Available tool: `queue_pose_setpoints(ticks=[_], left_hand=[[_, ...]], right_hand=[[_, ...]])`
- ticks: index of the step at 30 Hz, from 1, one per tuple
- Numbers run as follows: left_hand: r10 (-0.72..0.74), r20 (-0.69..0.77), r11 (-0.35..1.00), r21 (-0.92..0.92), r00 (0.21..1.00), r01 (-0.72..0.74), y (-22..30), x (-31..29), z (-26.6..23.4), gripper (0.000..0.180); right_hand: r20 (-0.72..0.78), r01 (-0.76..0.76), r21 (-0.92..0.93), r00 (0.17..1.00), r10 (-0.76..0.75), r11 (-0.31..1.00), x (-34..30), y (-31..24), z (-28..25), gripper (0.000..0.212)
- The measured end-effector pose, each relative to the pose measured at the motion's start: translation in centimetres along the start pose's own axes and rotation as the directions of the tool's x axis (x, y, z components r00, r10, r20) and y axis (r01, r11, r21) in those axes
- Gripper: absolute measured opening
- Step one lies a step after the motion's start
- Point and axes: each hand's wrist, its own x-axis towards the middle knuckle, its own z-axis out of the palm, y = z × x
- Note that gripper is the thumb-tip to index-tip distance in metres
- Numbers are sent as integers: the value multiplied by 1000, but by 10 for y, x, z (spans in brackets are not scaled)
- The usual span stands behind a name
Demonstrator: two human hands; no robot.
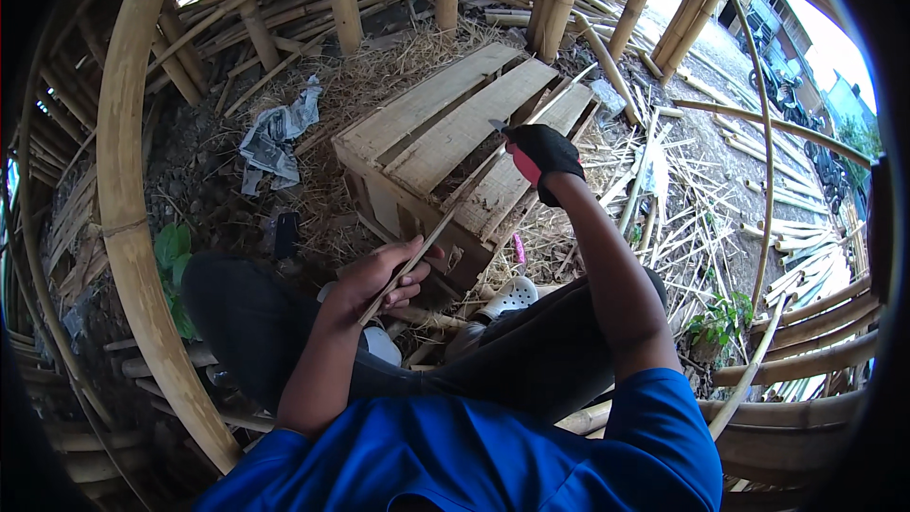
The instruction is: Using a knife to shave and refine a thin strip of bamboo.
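A long thin bamboo strip [434, 230] slants from near my lap up across a wooden slatted crate [460, 112]. Bare and closed round its near end is my left hand [381, 277], in front of the crate's near corner. My right hand [547, 157], in a black and red glove, is closed over the crate top beside the strip's far part. From its fingers the blade of a knife [498, 124] points left; the handle is hidden in the glove. Whether the blade touches the strip I cannot tell.
Bamboo posts [341, 0] and stacked poles stand beyond the crate. A thick curved bamboo pole [125, 199] rises at my left. Crumpled newspaper [281, 133] lies on the straw-strewn ground. Bamboo offcuts [701, 199] scatter to the right, near a pink object [518, 248]. Motorcycles [782, 90] stand far right.
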Motion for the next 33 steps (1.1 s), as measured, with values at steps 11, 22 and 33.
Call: queue_pose_setpoints(ticks=[11, 22, 33], left_hand=[[32, -94, 999, -10, 995, -33, 4, -9, -7, 47], [29, -92, 999, -22, 995, -31, 7, -9, -5, 45], [0, -104, 998, -58, 995, -6, 7, -11, -6, 43]], right_hand=[[204, -149, 269, 974, 94, 951, 1, 1, 42, 51], [301, -214, 379, 948, 98, 900, 1, 1, 21, 50], [237, -184, 159, 961, 143, 970, -24, -40, 50, 63]])
